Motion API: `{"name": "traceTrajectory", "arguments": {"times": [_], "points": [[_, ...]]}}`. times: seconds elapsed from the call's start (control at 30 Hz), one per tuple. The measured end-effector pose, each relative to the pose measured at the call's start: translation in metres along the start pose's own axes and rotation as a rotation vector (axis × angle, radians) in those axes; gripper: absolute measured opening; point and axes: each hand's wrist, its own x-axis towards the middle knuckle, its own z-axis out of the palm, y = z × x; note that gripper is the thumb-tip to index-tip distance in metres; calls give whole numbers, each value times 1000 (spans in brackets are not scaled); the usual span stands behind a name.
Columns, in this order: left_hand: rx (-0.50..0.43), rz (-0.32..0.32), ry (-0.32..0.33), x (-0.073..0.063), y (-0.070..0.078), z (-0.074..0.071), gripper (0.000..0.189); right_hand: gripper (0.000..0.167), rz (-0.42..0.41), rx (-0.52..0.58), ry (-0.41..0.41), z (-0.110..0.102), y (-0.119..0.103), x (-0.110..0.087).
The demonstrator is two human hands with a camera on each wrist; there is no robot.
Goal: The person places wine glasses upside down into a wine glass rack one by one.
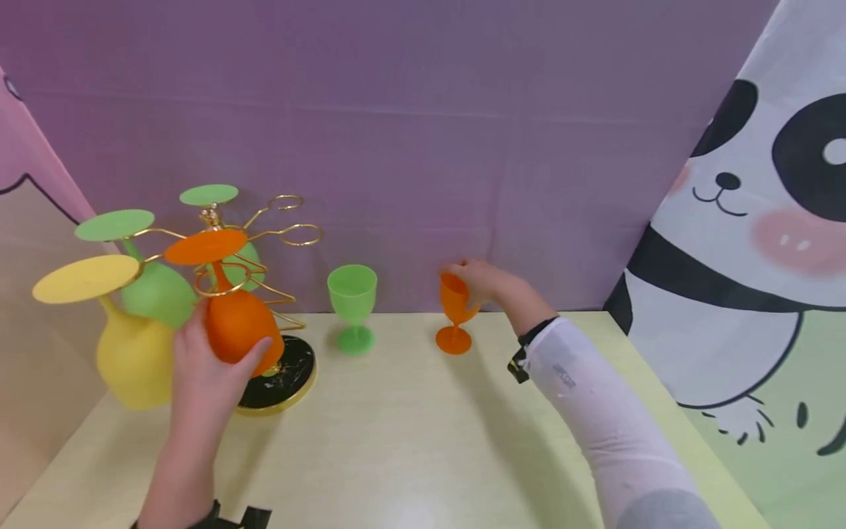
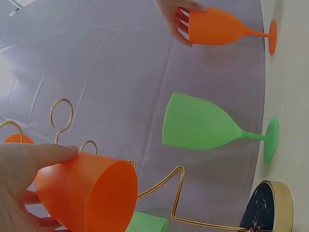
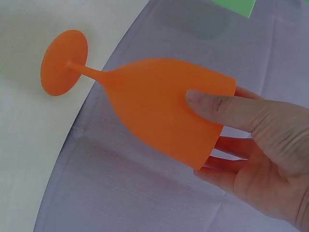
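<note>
My left hand holds an upside-down orange goblet by its bowl. The stem of that goblet runs up by a gold wire loop of a rack, its foot above the loop. In the left wrist view, the thumb lies along the side of the bowl. Farther right, my right hand grips a second orange goblet near its rim, thumb on one side and fingers on the other. This goblet is upright, with its foot at the tabletop. A green goblet stands upright between the hands.
A yellow goblet and two green ones, one at the left and one behind, hang upside down on the rack. Its round black base has a gold edge. A purple cloth rises behind the table.
</note>
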Motion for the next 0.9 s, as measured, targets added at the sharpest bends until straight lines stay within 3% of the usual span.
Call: {"name": "traceTrajectory", "arguments": {"times": [0.3,0.53,0.9], "points": [[-46,43,74,-6,-2,6,96,85,-2,-54,-12,-4,-4,2],[-61,62,76,-13,-4,13,97,84,14,-34,-18,-3,-4,1],[-120,150,145,-22,-8,23,95,82,-12,-70,-10,-4,-2,4]]}}
